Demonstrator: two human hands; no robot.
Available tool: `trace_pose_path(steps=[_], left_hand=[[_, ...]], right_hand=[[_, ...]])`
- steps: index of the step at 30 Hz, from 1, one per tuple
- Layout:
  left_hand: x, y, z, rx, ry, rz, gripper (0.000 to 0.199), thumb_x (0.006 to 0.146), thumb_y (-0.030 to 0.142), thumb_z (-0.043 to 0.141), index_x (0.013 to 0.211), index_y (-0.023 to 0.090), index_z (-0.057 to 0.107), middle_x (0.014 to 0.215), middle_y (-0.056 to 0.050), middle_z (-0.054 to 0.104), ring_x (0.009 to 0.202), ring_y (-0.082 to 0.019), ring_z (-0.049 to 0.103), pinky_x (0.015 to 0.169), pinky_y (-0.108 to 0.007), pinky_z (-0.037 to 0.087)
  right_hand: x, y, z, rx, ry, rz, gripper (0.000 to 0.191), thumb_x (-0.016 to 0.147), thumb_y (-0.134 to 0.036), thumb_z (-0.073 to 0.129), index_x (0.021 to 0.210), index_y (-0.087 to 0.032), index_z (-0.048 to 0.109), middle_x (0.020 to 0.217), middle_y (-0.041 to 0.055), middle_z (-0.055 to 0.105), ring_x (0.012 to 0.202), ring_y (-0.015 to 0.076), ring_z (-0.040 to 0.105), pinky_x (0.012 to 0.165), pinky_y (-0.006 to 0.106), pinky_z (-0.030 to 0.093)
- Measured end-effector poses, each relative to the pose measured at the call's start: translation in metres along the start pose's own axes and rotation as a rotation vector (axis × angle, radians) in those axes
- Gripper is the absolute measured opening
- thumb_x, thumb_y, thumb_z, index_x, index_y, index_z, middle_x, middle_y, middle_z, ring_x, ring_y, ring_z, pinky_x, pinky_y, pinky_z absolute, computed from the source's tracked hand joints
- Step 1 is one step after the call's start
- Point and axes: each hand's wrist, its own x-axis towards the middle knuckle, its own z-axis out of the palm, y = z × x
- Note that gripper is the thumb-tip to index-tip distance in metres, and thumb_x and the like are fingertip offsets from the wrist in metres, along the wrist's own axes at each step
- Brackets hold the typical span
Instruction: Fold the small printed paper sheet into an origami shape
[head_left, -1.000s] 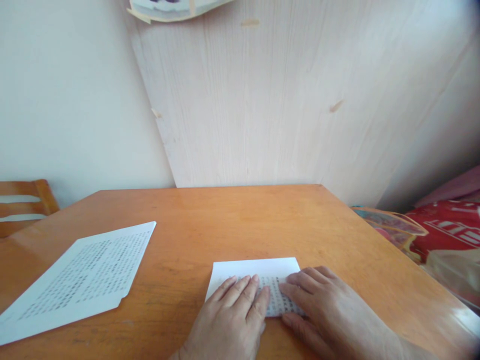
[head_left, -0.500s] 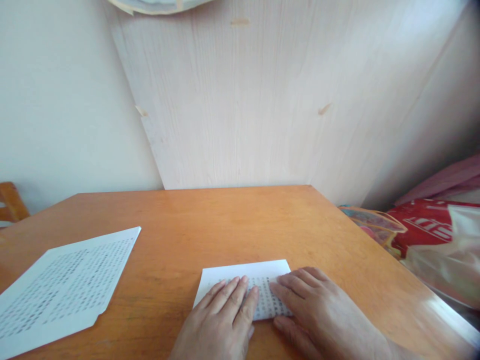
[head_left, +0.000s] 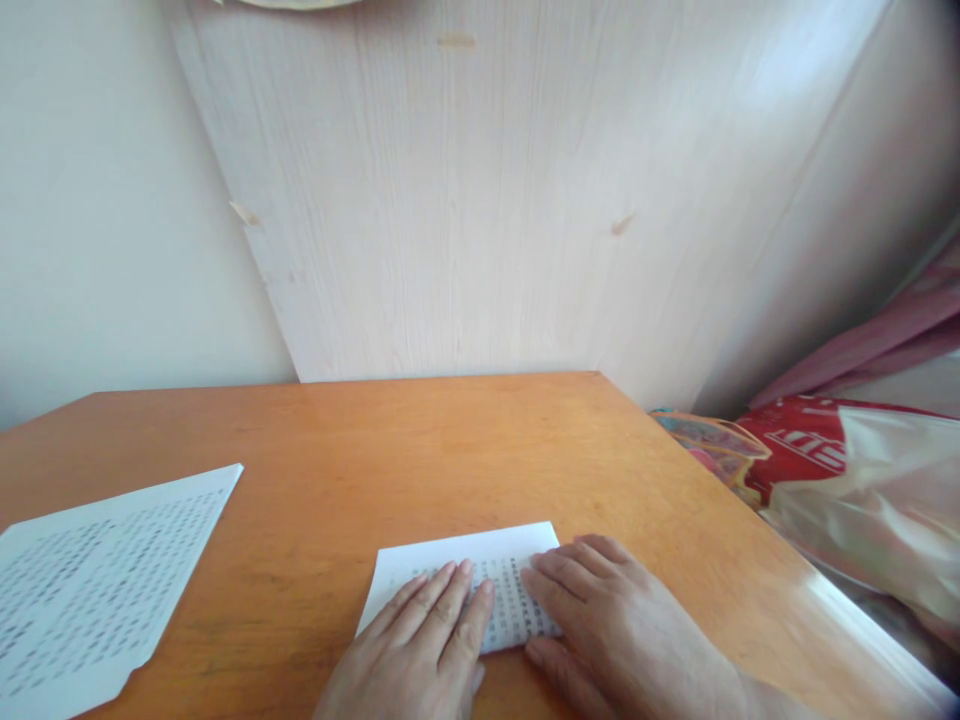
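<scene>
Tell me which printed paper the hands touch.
The smaller paper at centre: left hand and right hand rest on it; the larger paper, far left, lies untouched.

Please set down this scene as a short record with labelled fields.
Left hand: palm down on the smaller printed paper, fingers extended
Right hand: palm down, fingertips at that paper's right side
Paper form: apparently folded
Other paper: larger printed sheets, on the left of the table, touched by neither hand
Surface: orange-brown wood
Behind: pale wood-grain panel
Beyond right edge: red printed item
</scene>
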Motion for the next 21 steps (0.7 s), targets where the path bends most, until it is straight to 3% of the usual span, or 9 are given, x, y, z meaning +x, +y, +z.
trace_pose_path(steps=[21], left_hand=[[-0.0012,-0.0017,0.0035,0.014,0.022,-0.007,0.042,0.092,0.025,0.050,0.131,0.018,0.060,0.134,-0.007,0.066,0.121,-0.022,0.063,0.099,-0.036,0.053]], right_hand=[[0.0038,-0.0023,-0.0040,0.005,-0.046,0.027,0.020,0.093,-0.038,0.057,0.096,-0.020,0.066,0.100,0.0063,0.071,0.094,0.0246,0.063,0.089,0.041,0.046]])
